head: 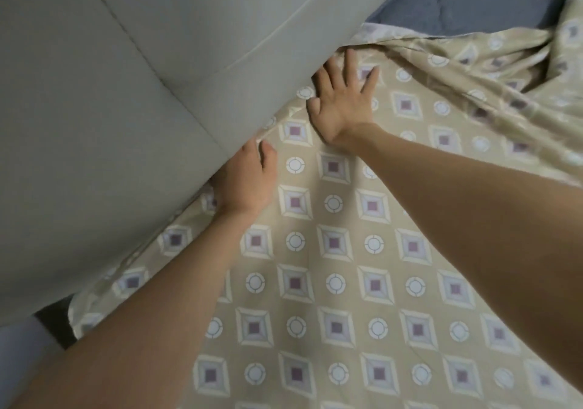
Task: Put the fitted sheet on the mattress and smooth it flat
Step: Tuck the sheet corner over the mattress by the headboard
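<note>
- The fitted sheet [334, 244], tan with a pattern of squares and circles, lies over the near and middle part of the mattress [467, 2]; at the far right the mattress shows bare and blue-grey, so the sheet does not cover it all
- The left hand [244, 178] sits at the seam where the sheet meets the padded grey headboard [126, 93], on the left of the scene; its fingers [268, 153] are curled and close together against the sheet's edge, seemingly to push the edge down into that gap, though I cannot tell whether they pinch the cloth
- The right hand [342, 106] lies farther along the same seam, palm down on the sheet with its fingers spread wide; the flat, open hold looks meant to pin the cloth and press it level while the other hand works the edge
- Near the hands the sheet lies fairly flat; to the far right it is bunched in deep folds [492, 71], where its hem is loose on the mattress
- By my judgement the tucking along the headboard is the step in hand, and the bunched far right part is not yet pulled over or smoothed
</note>
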### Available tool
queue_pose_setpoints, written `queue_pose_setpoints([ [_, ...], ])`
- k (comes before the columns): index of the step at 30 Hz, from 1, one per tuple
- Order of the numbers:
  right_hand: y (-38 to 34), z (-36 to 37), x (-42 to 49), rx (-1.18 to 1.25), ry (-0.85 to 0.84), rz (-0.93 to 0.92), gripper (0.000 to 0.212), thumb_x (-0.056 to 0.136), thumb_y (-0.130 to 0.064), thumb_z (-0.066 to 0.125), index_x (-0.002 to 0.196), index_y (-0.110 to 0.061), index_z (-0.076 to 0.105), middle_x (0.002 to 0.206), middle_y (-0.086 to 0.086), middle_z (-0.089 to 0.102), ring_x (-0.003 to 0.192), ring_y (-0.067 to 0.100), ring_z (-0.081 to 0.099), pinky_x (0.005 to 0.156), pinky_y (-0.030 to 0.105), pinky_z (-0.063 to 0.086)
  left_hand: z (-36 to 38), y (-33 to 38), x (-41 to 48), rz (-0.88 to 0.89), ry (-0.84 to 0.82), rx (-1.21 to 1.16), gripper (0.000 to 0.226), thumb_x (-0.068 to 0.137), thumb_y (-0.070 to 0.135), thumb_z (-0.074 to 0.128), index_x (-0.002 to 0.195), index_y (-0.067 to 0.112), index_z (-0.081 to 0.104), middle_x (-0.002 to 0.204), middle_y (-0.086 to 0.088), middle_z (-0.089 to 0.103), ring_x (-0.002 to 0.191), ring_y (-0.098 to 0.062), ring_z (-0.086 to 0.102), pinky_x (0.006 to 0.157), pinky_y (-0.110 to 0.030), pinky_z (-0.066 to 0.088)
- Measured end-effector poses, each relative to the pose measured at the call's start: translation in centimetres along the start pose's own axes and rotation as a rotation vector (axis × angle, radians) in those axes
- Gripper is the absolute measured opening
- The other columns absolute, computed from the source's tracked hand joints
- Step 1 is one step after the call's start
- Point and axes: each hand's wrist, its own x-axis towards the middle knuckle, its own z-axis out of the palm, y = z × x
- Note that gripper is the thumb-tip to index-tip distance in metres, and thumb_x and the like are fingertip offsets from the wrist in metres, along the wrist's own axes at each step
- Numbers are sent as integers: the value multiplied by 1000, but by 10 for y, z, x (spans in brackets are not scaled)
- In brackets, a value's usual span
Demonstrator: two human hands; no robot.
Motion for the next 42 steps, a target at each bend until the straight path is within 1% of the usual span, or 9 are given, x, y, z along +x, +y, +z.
queue_pose_setpoints([
  [4,-33,11,-57,92,42,-128,58,94,-35,22,151,-28,17,161,1,6,149,30,-2,116,59,-3,-18,-38,-45,-14,-17,59,37,90,26,41,117,8,58,122,-16,61,114,-33,56,91,-39,45],
  [10,-83,20,-118,81,14,-252,57,96,-36,15,153,-32,9,162,-3,5,148,32,-7,118,56,-4,-33,-102,-116,-116,-13,159,53,91,31,39,139,9,44,141,-13,49,129,-32,45,105,-44,33],
  [14,-120,22,-141,89,-17,-379,61,92,-36,15,152,-29,16,160,-2,14,148,35,-2,119,52,-6,-45,-130,-130,-109,-81,181,60,90,40,35,137,4,45,138,-18,50,128,-36,46,107,-47,37],
  [19,-136,17,-133,151,-11,-348,59,87,-35,28,144,-25,34,151,2,32,145,38,10,119,51,2,-48,-119,-103,-270,-134,-12,77,77,50,23,124,-3,54,129,-26,55,124,-36,48,106,-41,37],
  [24,-148,1,-119,52,-144,-318,56,88,-37,31,141,-20,39,151,4,33,143,35,15,117,56,6,-56,-118,-98,-296,-214,-17,70,78,49,32,117,-2,59,122,-26,60,121,-35,52,101,-36,40],
  [30,-177,-8,-153,110,-225,-418,56,95,-27,36,149,-22,25,157,1,20,145,35,8,117,57,5,-72,-168,-155,4,-198,-15,56,97,31,36,148,9,28,154,-11,31,142,-25,30,119,-36,20],
  [32,-188,-5,-165,68,-247,-499,60,94,-20,43,150,-25,21,158,0,17,145,33,8,116,56,9,-79,-183,-182,-67,-179,61,58,98,32,34,150,9,24,156,-7,25,144,-21,25,120,-37,19],
  [36,-214,2,-176,52,-263,-481,73,88,-12,47,151,-28,14,158,-2,14,146,34,3,113,66,-1,-89,-190,-191,-251,-240,-26,65,95,36,40,151,11,17,157,-3,16,142,-22,24,104,-42,39],
  [42,-210,-3,-181,79,-263,-474,72,90,-11,43,152,-30,12,161,-3,8,148,29,-3,114,63,-2,-105,-185,-170,-324,-415,-118,71,93,30,48,152,10,14,159,-2,9,146,-21,17,113,-39,30],
])
